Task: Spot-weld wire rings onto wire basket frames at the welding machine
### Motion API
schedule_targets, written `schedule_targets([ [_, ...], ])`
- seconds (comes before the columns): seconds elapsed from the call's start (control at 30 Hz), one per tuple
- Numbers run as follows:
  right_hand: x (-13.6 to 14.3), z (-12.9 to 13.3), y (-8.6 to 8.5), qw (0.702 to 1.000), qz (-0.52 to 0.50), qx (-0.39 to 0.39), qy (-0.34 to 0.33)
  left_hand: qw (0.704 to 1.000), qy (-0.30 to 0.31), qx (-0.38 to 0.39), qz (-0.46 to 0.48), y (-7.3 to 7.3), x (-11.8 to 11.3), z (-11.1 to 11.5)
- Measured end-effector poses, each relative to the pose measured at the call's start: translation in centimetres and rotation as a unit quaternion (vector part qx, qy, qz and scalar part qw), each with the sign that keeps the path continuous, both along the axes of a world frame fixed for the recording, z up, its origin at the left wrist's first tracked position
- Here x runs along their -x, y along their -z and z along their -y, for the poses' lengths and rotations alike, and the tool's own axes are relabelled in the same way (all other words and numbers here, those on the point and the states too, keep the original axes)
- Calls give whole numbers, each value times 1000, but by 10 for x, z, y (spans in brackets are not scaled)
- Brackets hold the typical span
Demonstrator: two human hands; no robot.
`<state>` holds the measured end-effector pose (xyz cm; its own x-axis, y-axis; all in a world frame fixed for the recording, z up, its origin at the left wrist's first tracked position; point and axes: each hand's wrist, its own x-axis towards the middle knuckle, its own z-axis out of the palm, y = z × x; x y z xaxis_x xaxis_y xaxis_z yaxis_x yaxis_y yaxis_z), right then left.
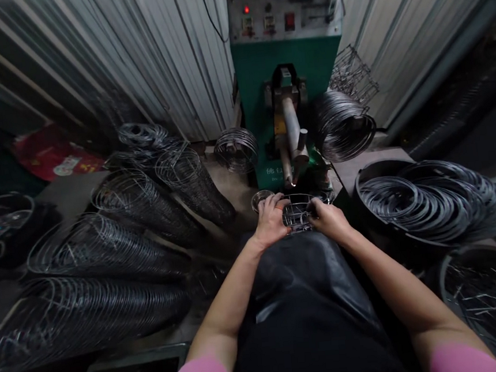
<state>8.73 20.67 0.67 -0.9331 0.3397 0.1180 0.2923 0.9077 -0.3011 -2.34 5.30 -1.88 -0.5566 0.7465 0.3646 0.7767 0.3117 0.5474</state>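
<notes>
A round wire frame [298, 212] sits just below the tip of the green machine [254, 64], near the dark apron. My left hand [272, 221] holds its left side, fingers curled over the rim. On the right side, my right hand [325, 218] is closed on the frame with thumb and fingers pressed together. Above the frame, the machine's metal electrode arm [293, 130] points down, with a small bright spot at its lower tip. Whether a separate small piece is between my right fingers cannot be seen.
Long stacks of wire frames [110, 302] lie at the left. Wire coils [342, 125] hang beside the machine. A black tub of wire rings [392, 196] stands at the right, above a bin of short wire pieces [483, 298].
</notes>
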Motion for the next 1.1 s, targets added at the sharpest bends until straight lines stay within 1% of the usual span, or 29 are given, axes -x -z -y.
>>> schedule_targets([
  [0.07, 2, 5, 10, 998, -55, 30, 6, 1000, -6, -9, 6, -3, -2, 0],
  [0.1, 2, 7, 16, 995, -82, 58, -5, 1000, -9, -15, 11, -2, -2, 0],
  [0.2, -3, 7, 27, 977, -130, 146, -86, 999, -10, -26, 23, 2, 0, 1],
  [0.27, -6, 4, 28, 967, -125, 172, -141, 999, -7, -31, 32, 6, 1, 1],
  [0.37, -7, -3, 23, 965, -87, 157, -191, 998, -13, -39, 47, 10, 5, 0],
  [0.43, -6, -6, 19, 969, -63, 131, -199, 998, -16, -42, 54, 12, 8, -1],
  [0.57, 1, -9, 20, 974, -36, 104, -197, 997, -17, -43, 67, 14, 15, -4],
  [0.9, 18, -13, 32, 980, -59, 49, -183, 996, 21, -38, 80, 22, 42, -12],
  [1.0, 24, -16, 32, 981, -71, 41, -179, 995, 27, -42, 86, 22, 49, -17],
  [1.1, 33, -21, 28, 982, -76, 32, -172, 993, 22, -49, 100, 21, 57, -23],
])
